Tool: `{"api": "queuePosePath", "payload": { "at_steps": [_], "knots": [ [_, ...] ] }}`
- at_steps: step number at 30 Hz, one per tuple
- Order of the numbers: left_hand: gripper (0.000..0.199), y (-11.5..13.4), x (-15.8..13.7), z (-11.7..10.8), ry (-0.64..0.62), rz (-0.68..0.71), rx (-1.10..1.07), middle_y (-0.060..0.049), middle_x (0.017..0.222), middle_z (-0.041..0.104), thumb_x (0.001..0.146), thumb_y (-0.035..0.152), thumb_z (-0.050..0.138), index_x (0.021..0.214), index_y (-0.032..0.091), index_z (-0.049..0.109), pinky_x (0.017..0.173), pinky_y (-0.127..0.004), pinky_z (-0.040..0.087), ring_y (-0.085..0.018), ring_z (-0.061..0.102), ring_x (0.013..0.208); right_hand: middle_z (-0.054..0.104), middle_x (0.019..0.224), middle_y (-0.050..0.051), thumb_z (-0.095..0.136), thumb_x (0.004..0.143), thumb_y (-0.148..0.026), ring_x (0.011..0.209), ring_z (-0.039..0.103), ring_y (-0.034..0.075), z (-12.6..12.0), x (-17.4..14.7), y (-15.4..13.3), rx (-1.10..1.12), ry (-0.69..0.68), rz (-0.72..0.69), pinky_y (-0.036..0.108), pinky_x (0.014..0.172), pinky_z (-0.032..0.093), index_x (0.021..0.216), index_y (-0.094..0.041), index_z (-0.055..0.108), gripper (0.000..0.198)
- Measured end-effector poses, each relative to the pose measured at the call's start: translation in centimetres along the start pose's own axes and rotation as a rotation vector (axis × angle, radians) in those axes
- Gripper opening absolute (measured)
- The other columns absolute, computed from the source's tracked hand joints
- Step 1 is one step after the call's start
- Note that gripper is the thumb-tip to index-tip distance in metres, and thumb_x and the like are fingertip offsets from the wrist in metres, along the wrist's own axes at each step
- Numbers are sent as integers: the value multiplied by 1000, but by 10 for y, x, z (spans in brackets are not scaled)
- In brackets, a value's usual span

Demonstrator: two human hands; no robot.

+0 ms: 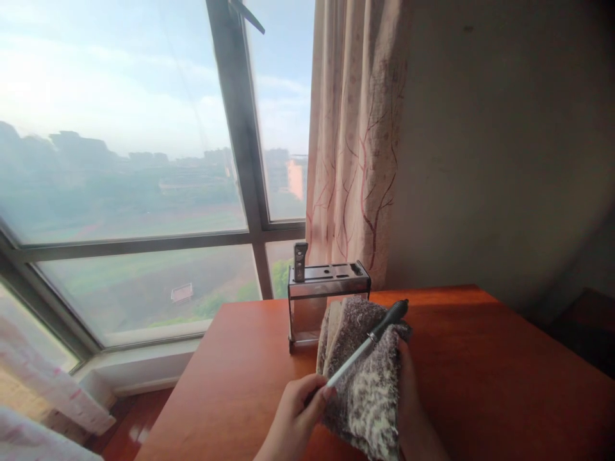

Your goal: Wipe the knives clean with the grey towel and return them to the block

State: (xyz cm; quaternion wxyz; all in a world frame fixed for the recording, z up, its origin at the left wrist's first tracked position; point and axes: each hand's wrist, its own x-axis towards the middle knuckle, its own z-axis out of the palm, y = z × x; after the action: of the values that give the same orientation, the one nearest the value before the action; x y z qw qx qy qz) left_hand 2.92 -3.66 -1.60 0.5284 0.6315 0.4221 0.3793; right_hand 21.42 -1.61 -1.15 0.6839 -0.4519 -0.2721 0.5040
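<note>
A sharpening steel [350, 360] with a black handle lies slantwise across a shaggy grey-and-cream towel [372, 390]. My left hand [303, 403] is closed, pinching the rod's lower end between thumb and fingers. The handle points up and right, away from me. On the towel's right side, my right hand [407, 378] grips the cloth from behind, most of its fingers hidden by it. Just beyond the towel stands a knife block [307, 314] with clear sides and a slotted metal top. One knife's black riveted handle [300, 261] rises from its left end.
The reddish-brown wooden table [230, 378] spreads out on both sides of my hands. Behind it hang a beige curtain [346, 141] with branch patterns and a large window [252, 240]. A grey wall [490, 160] stands to the right, and a pale cloth [52, 384] hangs at lower left.
</note>
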Motion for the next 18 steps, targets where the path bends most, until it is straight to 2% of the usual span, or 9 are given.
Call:
{"api": "queuePosePath", "payload": {
  "at_steps": [4,6,10,13,18],
  "knots": [
    [39,1,-2,0,77,18,-34,3,61,37,85,50,56,75,13,62,49,-20,25,-10,32,57,74,67,6,56,74,-60,80,69,32,1,2,4,168,-7,225,44,78,51,80,-22,76,43],
    [39,2,-2,0,116,23,-63,3,61,38,83,50,58,75,13,64,49,-20,26,-10,33,57,74,67,6,57,72,-59,81,69,32,1,2,3,199,-25,284,43,77,52,75,-21,75,42],
    [38,1,-2,0,182,23,-93,2,61,44,81,49,60,82,12,68,49,-20,28,-11,35,57,73,64,7,62,69,-57,81,69,32,3,0,0,192,-48,281,42,76,52,75,-21,74,39],
    [40,-1,-2,3,271,46,-22,-2,65,54,80,50,62,88,12,71,52,-21,33,-13,42,59,73,65,7,61,70,-57,80,69,32,6,-4,3,194,-68,292,43,75,52,80,-20,75,42],
    [33,-3,-1,13,364,95,112,-3,68,62,80,47,62,81,15,69,59,-23,40,-17,51,64,74,68,7,61,68,-59,80,69,31,13,-15,14,184,-103,301,41,75,53,84,-19,76,45]
  ]
}}
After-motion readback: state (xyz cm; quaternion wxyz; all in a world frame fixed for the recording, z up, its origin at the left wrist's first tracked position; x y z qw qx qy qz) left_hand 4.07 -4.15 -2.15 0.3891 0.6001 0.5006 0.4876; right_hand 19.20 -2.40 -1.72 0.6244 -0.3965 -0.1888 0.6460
